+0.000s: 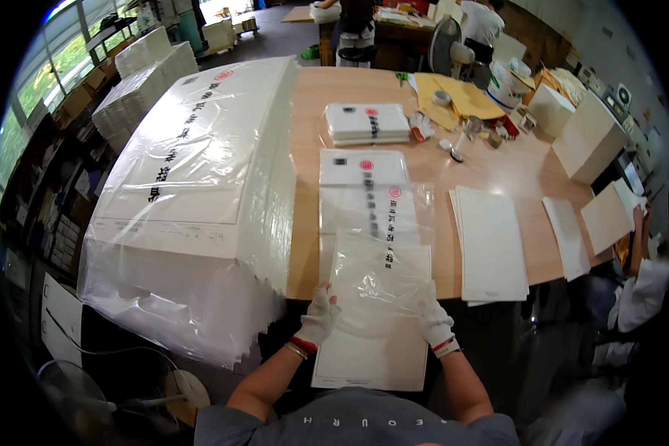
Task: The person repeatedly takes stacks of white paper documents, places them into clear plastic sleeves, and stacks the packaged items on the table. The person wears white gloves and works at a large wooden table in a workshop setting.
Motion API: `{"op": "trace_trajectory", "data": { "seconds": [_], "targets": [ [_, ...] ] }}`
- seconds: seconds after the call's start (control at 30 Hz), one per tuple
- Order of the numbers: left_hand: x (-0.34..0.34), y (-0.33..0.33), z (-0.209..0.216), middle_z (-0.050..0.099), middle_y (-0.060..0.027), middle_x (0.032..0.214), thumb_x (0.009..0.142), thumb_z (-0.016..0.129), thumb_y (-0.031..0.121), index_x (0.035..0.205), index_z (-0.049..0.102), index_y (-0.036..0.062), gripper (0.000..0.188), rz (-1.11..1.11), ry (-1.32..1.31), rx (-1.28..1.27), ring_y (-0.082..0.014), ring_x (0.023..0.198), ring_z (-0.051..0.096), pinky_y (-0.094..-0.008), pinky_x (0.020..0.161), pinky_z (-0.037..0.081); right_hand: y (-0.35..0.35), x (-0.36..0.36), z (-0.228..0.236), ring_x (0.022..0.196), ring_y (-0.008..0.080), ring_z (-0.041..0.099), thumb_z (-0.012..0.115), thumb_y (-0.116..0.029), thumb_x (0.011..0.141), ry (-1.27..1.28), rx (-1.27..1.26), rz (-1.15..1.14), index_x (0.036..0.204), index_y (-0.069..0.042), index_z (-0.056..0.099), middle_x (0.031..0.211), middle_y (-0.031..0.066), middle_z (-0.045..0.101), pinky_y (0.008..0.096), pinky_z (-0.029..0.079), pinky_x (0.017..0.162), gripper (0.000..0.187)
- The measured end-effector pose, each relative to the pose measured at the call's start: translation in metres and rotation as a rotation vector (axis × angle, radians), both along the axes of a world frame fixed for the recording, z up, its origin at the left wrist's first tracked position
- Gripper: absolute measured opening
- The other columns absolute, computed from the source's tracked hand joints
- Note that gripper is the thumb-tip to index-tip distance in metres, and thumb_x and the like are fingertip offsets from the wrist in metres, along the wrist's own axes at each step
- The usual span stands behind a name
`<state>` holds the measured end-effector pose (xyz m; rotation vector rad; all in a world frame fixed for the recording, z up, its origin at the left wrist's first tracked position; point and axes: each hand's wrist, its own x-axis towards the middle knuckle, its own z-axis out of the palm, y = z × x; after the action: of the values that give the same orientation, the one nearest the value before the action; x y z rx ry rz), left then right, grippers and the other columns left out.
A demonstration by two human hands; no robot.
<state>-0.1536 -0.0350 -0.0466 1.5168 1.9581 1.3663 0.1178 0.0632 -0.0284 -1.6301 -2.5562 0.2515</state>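
Observation:
My left hand [320, 318], in a white glove with a red cuff, is closed at the left edge of a clear plastic bag [372, 286]. My right hand [434, 320], gloved alike, grips the right edge. The bag covers the upper part of a white printed paper packet [370, 362], whose lower end sticks out bare toward my body. Under the bag's far end lie bagged paper packets [342, 201] with black lettering and a red round mark. To the left rises a tall pile of large clear plastic bags with printing [193, 149]. My fingertips are partly hidden by glare and film.
Beyond lies a small stack of wrapped packets [367, 123]. On the right are white sheets [492, 241], narrower sheets [566, 234] and an upright white block [590, 137]. Yellow envelopes [461, 97] and a fan [446, 48] stand farther back. A person's hand [641, 215] holds paper at right.

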Motion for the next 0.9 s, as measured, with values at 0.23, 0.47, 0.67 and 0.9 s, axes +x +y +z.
{"op": "trace_trajectory", "data": {
  "seconds": [0.23, 0.47, 0.67, 0.9],
  "targets": [
    [0.016, -0.087, 0.013, 0.047, -0.0159, 0.088, 0.078, 0.053, -0.004, 0.095, 0.039, 0.0003, 0.023, -0.095, 0.062, -0.196, -0.032, 0.075, 0.052, -0.0403, 0.066, 0.045, -0.073, 0.01, 0.042, 0.06, 0.0268, 0.061, 0.05, -0.018, 0.086, 0.05, -0.237, -0.009, 0.142, 0.0, 0.01, 0.081, 0.0132, 0.058, 0.0384, 0.047, 0.046, 0.071],
    [0.031, -0.159, 0.062, 0.05, -0.0199, 0.105, 0.08, 0.061, 0.012, 0.102, 0.048, 0.0013, 0.027, -0.282, 0.067, -0.212, -0.0372, 0.079, 0.056, -0.0383, 0.067, 0.048, -0.166, 0.058, 0.068, 0.062, 0.0294, 0.061, 0.048, -0.016, 0.087, 0.402, -0.423, 0.122, 0.142, 0.001, 0.008, 0.083, 0.0152, 0.059, 0.0389, 0.049, 0.051, 0.07],
    [0.031, -0.179, 0.08, 0.054, -0.0167, 0.097, 0.075, 0.06, 0.006, 0.089, 0.053, -0.0015, 0.017, -0.384, -0.138, -0.406, -0.0269, 0.075, 0.058, -0.0315, 0.065, 0.048, -0.181, 0.064, 0.052, 0.067, 0.0343, 0.059, 0.048, -0.012, 0.084, 0.321, -0.497, 0.287, 0.13, -0.008, 0.039, 0.076, 0.0199, 0.059, 0.0407, 0.047, 0.06, 0.047],
    [0.043, -0.151, 0.098, 0.051, -0.0115, 0.073, 0.07, 0.04, -0.009, 0.07, 0.046, 0.0016, 0.012, -0.308, -0.294, 0.085, -0.0192, 0.069, 0.052, -0.0303, 0.061, 0.042, -0.161, 0.098, 0.095, 0.098, 0.0236, 0.061, 0.055, -0.019, 0.086, 0.378, -0.832, 0.145, 0.127, -0.01, 0.05, 0.107, 0.0156, 0.063, 0.0323, 0.049, 0.078, 0.042]
  ]
}}
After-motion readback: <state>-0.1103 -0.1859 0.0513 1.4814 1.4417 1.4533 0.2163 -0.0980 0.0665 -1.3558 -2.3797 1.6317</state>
